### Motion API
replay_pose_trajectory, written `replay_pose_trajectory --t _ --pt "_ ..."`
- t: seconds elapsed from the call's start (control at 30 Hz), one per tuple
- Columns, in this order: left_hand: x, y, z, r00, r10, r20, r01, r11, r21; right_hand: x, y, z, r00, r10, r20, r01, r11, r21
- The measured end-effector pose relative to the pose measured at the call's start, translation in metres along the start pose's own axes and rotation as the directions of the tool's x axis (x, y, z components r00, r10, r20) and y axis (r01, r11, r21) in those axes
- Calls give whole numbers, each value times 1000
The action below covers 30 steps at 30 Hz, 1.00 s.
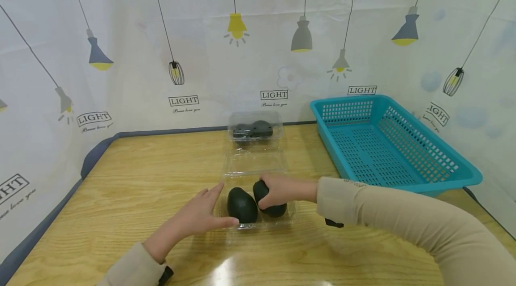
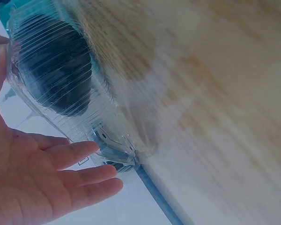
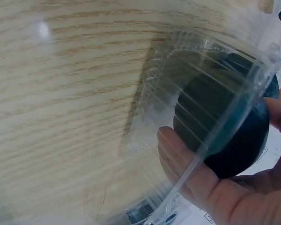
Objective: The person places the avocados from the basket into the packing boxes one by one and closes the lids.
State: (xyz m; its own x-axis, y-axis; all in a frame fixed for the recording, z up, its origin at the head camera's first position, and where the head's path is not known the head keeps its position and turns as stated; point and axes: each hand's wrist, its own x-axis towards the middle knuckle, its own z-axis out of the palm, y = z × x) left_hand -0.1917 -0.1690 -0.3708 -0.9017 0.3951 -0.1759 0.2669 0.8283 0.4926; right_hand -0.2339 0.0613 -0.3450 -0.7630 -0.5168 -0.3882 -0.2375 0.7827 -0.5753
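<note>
Two dark avocados lie side by side in the base of a clear plastic clamshell box [image 1: 255,161], whose lid is folded back away from me. With fingers and thumb around it, my right hand [image 1: 285,188] grips the right avocado [image 1: 277,211], which is still within the box walls in the right wrist view. The left avocado [image 1: 242,205] rests beside it. My left hand [image 1: 195,217] steadies the box's left side, its thumb at the near rim and its fingers extended; in the left wrist view the fingers [image 2: 86,180] look straight and spread.
Behind the open box stands another clear plastic box [image 1: 255,118] with dark contents, close to the wall. A turquoise slotted basket [image 1: 336,153] occupies the right rear of the wooden table [image 1: 161,160]. A lamp-printed sheet [image 1: 217,66] hangs around the back and sides.
</note>
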Motion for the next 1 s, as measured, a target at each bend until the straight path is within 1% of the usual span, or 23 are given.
replay_pose_trajectory --t 0.07,0.33,0.5,0.7,0.77,0.87,0.93,1.0 --pt "0 0 0 1000 0 1 0 1000 0 1 1 1 1000 -2 7 2 1000 8" --pt "1 -1 1 1000 -9 0 9 1000 -1 1 1 6 1000 2 19 -1 1000 -14" --pt "1 -2 2 1000 -4 -1 4 1000 1 2 1 8 1000 16 25 -15 1000 -24" --pt "1 -1 1 1000 1 -3 -1 1000 5 2 -1 7 998 55 31 -54 998 -31" --pt "1 0 1 1000 4 -4 -4 1000 11 1 -1 4 997 65 38 -63 998 -30" --pt "1 1 1 1000 4 -7 -4 1000 16 -1 -3 -4 997 65 33 -64 997 -32" --pt "1 1 1 1000 2 -10 -2 1000 18 -2 -4 -14 998 59 18 -59 998 -19" --pt "0 1 1 1000 1 -10 0 1000 15 -3 -5 -26 998 66 -16 -66 998 3"
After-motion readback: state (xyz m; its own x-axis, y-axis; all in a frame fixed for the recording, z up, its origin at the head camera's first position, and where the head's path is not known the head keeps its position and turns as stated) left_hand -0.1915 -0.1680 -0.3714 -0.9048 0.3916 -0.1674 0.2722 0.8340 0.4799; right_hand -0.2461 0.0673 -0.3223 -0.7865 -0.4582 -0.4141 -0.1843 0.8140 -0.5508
